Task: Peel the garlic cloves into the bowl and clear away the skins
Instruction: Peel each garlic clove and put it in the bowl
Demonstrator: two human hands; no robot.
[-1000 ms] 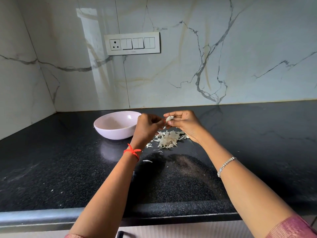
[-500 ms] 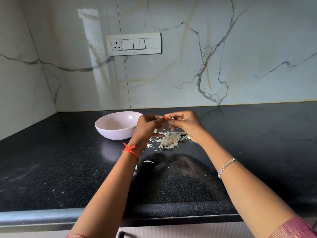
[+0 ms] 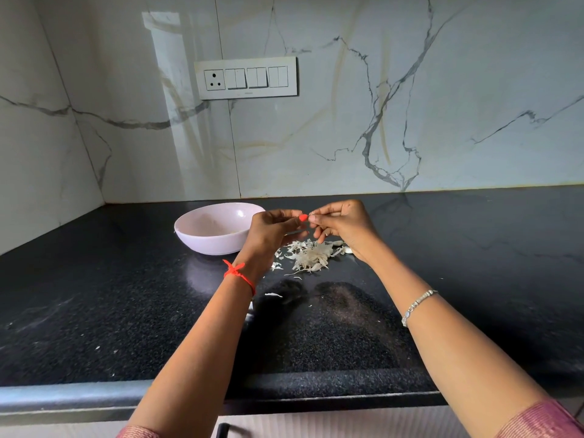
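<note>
My left hand [image 3: 271, 232] and my right hand [image 3: 344, 226] meet fingertip to fingertip above the counter. Together they pinch a small garlic clove [image 3: 311, 214] that is almost hidden by the fingers. Right below them a pile of pale garlic skins [image 3: 311, 256] lies on the black countertop [image 3: 126, 311]. The white bowl [image 3: 202, 243] stands just left of my left hand; what it holds is hard to make out.
Loose skin flakes [image 3: 273, 294] are scattered on the counter near my left wrist. A marble wall with a switch panel [image 3: 246, 78] rises behind. The counter's front edge [image 3: 79, 396] runs along the bottom, with a corner wall at the left.
The white clove that showed between my fingertips a second ago is now covered by them. Both hands stay in the same spot above the skins.
</note>
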